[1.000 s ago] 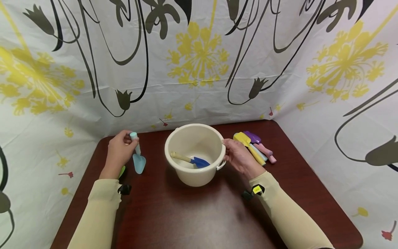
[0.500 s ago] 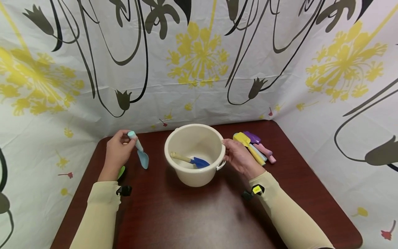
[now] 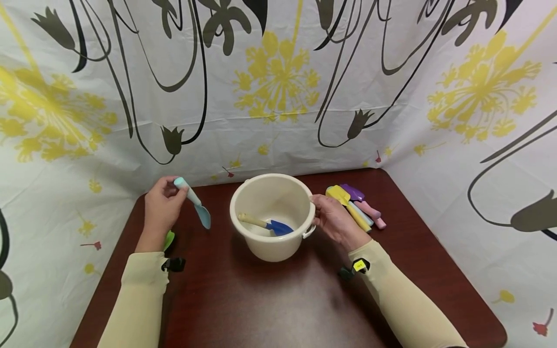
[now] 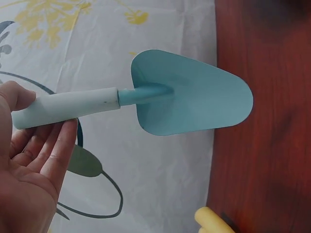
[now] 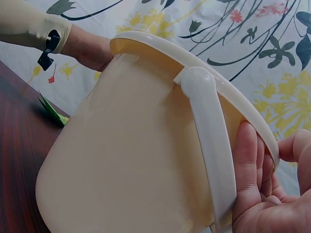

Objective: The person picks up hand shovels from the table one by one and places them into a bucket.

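Observation:
My left hand (image 3: 162,208) pinches the pale handle end of a light blue hand trowel (image 3: 202,216), raised above the table's far left. In the left wrist view the thumb lies on top of the handle and the fingers are under it, and the trowel's broad blade (image 4: 194,99) points away. My right hand (image 3: 341,220) grips the rim of a cream bucket (image 3: 273,249), thumb over the rim and fingers against the outer wall beside the white handle (image 5: 209,141). Inside the bucket lies a trowel with a dark blue blade (image 3: 280,227) and cream handle.
Right of the bucket lies a pile of small trowels, with a yellow one (image 3: 339,194), a purple blade (image 3: 353,192) and pink handles (image 3: 369,209). A green blade (image 3: 168,239) shows beside my left wrist. A patterned curtain (image 3: 278,140) borders the dark red table (image 3: 270,299).
My left hand has moved slightly up and left, and the light blue trowel has turned so its blade tips toward the bucket. The right hand and bucket have stayed put.

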A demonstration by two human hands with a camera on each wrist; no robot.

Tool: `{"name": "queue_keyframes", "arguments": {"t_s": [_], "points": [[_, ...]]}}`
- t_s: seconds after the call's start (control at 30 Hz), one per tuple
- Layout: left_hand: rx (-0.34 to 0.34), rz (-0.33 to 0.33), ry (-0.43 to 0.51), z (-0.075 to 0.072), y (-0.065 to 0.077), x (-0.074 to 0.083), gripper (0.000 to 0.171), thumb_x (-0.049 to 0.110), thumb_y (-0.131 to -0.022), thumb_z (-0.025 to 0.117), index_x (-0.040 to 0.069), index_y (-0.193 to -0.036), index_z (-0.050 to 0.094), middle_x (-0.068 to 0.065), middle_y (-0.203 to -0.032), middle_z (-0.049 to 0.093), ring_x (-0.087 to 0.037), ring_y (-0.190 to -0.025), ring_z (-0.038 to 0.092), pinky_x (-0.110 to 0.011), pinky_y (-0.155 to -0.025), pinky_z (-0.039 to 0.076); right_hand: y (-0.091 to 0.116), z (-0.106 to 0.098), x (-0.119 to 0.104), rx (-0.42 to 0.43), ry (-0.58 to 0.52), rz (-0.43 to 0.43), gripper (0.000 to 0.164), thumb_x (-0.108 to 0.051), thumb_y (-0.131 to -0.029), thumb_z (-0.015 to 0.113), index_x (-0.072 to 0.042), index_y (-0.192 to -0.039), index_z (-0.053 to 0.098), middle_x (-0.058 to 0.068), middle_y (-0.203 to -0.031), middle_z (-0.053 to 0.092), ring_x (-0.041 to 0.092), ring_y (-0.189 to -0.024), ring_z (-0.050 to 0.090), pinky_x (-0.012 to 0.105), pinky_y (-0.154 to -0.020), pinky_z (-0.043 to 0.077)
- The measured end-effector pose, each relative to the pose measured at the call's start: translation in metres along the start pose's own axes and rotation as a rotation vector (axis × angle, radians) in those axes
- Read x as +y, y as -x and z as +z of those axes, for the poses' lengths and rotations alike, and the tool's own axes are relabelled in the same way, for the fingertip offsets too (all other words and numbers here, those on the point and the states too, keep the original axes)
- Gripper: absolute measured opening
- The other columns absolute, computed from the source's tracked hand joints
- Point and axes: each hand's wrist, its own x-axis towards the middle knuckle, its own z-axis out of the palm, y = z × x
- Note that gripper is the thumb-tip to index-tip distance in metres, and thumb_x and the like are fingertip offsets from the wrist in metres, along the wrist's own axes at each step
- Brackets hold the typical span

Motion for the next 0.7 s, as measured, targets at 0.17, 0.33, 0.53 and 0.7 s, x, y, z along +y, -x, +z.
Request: {"name": "queue_keyframes", "arguments": {"t_s": [0.17, 0.33, 0.53, 0.7], "points": [[0.031, -0.008, 0.017, -0.004, -0.003, 0.006, 0.037, 0.029, -0.106, 0.077, 0.005, -0.133, 0.071, -0.006, -0.111, 0.075, -0.003, -0.088, 0.068, -0.017, -0.070, 0.051, 0.001, 0.001, -0.001, -0.005, 0.003, -0.002, 0.027, -0.014, -0.116, 0.055, -0.005, -0.103, 0.077, 0.006, -0.088, 0.069, 0.016, -0.078, 0.066, 0.024, -0.063, 0.061], [0.057, 0.004, 0.066, -0.008, -0.006, 0.013, 0.036, 0.026, -0.105, 0.077, 0.004, -0.134, 0.071, 0.003, -0.108, 0.073, -0.003, -0.092, 0.069, -0.014, -0.076, 0.054, 0.002, 0.001, -0.002, -0.003, 0.005, 0.003, 0.027, -0.014, -0.116, 0.055, -0.005, -0.103, 0.077, 0.006, -0.089, 0.069, 0.016, -0.079, 0.066, 0.024, -0.064, 0.061], [0.088, 0.061, 0.149, -0.013, -0.008, 0.026, 0.033, 0.017, -0.105, 0.076, -0.002, -0.132, 0.069, 0.007, -0.108, 0.071, -0.005, -0.100, 0.069, -0.014, -0.085, 0.056, 0.002, 0.001, -0.001, -0.005, 0.003, 0.003, 0.027, -0.014, -0.116, 0.054, -0.005, -0.103, 0.077, 0.006, -0.089, 0.069, 0.016, -0.079, 0.066, 0.023, -0.064, 0.061], [0.098, 0.092, 0.243, -0.017, -0.013, 0.033, 0.030, 0.009, -0.105, 0.074, -0.004, -0.131, 0.068, 0.006, -0.111, 0.070, -0.006, -0.101, 0.071, -0.014, -0.085, 0.058, 0.002, 0.002, -0.001, -0.001, 0.003, 0.001, 0.028, -0.013, -0.116, 0.054, -0.005, -0.102, 0.076, 0.005, -0.088, 0.069, 0.015, -0.078, 0.066, 0.023, -0.063, 0.061]]}}
